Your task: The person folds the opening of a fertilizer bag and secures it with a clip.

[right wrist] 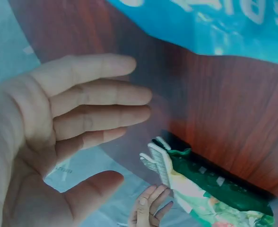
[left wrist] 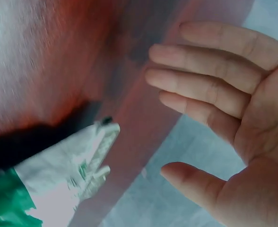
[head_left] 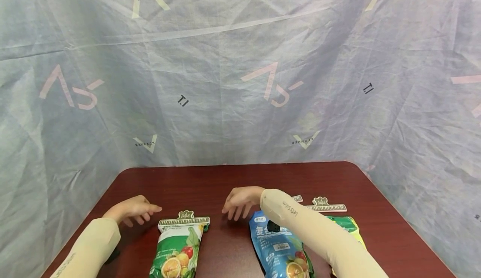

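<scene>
My left hand (head_left: 136,209) hovers left of a green and white bag (head_left: 175,248) with fruit printed on it, fingers straight and holding nothing. A wide clip (head_left: 184,221) with a ruler-like bar sits across that bag's top edge. In the left wrist view the palm (left wrist: 266,137) faces the camera, thumb spread, apart from the clipped bag (left wrist: 49,184). My right hand (head_left: 242,202), relaxed and holding nothing, is above the table near the top of a blue bag (head_left: 276,244). The right wrist view has its fingers (right wrist: 106,92) between the blue bag (right wrist: 214,28) and the clipped green one (right wrist: 214,189).
Beyond the right forearm lie a second wide clip (head_left: 326,205), part of another clip (head_left: 297,198) and a green and yellow bag (head_left: 347,224), partly hidden by the sleeve. The dark red table (head_left: 210,178) ends at a grey printed cloth (head_left: 225,123).
</scene>
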Tool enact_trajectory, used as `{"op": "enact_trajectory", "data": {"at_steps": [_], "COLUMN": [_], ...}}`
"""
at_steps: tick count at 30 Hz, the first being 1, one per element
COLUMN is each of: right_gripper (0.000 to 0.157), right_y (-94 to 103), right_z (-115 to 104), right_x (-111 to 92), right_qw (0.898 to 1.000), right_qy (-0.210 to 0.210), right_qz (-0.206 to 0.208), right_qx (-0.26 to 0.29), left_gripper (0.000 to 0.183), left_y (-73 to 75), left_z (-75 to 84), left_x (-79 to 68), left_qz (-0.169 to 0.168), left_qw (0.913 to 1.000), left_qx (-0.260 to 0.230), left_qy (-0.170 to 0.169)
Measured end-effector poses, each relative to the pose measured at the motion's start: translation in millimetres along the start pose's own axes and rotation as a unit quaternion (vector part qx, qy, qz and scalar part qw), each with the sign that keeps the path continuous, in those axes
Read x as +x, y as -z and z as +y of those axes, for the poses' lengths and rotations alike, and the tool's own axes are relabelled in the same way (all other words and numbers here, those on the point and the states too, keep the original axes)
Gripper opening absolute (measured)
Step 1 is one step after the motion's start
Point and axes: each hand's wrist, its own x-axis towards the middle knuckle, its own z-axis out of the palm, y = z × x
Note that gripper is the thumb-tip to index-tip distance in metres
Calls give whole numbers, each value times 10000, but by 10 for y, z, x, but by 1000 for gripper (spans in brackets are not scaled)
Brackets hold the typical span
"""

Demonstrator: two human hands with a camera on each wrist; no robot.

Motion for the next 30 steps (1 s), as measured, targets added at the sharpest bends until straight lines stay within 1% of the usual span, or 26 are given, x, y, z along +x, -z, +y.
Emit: {"op": "enact_trajectory", "data": {"at_steps": [7,11,13,16,23,30], "right_gripper": [26,20,17,16,15,15], "right_y": [193,314,370,438,537,599], "right_z": [1,15,21,36,52,31], "right_x": [-159,-254,-302,-357,-421,-465], "right_qw": [9992,9988,9986,9981,9981,9976], "right_qy": [-39,-87,-106,-99,-121,-186], "right_qz": [122,285,372,467,433,416], "right_qx": [-368,-378,-373,-392,-417,-527], "left_gripper": [63,66,65,64,64,55], "left_y": [39,57,57,50,13,-87], "left_z": [163,263,326,428,695,903], "left_x": [-32,-21,-5,33,97,163], "left_qz": [289,350,397,418,467,481], "left_qw": [9991,9985,9981,9976,9963,9951], "left_qx": [229,285,281,285,118,-5], "left_qy": [-211,-299,-370,-472,-711,-866]}}
